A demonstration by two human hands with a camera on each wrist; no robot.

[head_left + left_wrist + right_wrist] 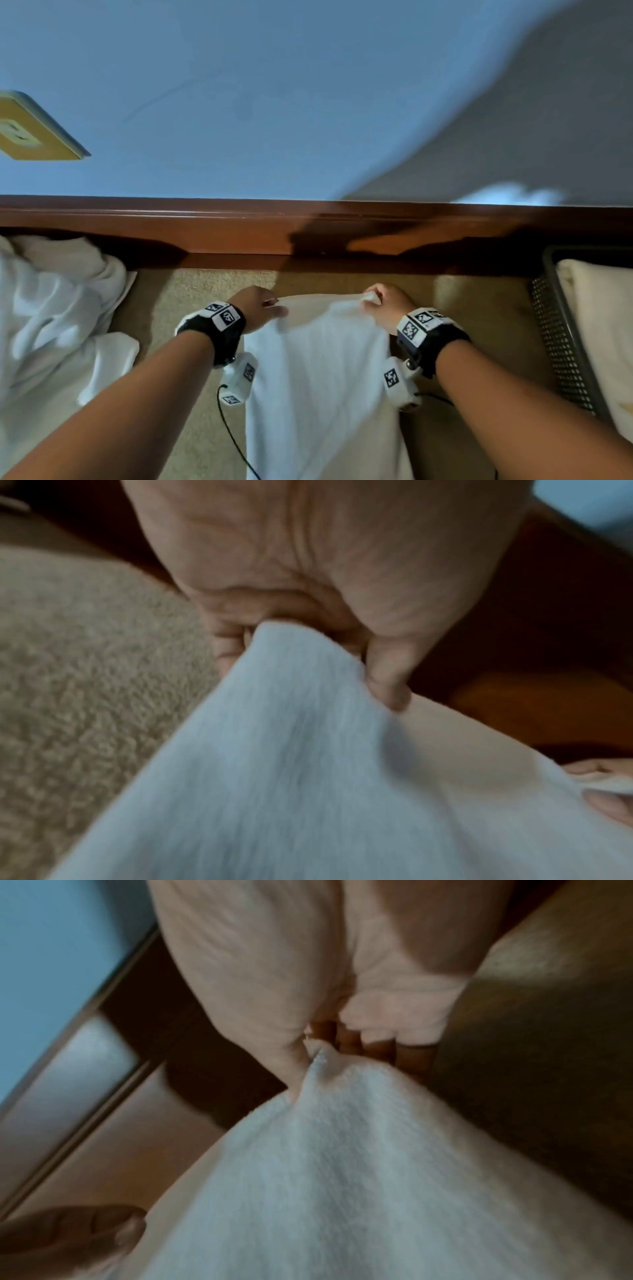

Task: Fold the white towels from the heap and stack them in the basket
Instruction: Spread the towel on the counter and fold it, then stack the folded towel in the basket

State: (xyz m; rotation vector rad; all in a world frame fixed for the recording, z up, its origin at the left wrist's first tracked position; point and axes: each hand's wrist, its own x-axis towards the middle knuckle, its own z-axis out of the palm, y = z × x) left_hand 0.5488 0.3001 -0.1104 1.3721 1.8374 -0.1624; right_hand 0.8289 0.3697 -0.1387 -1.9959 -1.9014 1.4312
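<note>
We find the heap (51,308) at the left on the carpet (205,284), the towel (318,377) in the middle, the basket (555,342) at the right holding a folded towel (603,325), the baseboard (239,226) behind.

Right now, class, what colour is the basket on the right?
Dark grey mesh basket; the head view shows it best.

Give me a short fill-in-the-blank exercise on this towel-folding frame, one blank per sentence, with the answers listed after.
1. The left hand and the right hand each pinch a far ____ of the white terry towel.
2. The heap of unfolded white towels lies on the person's ____ side.
3. The dark metal mesh basket on the right already holds a ____ towel.
4. The towel in hand hangs over the beige ____.

Missing words: corner; left; folded; carpet
</note>
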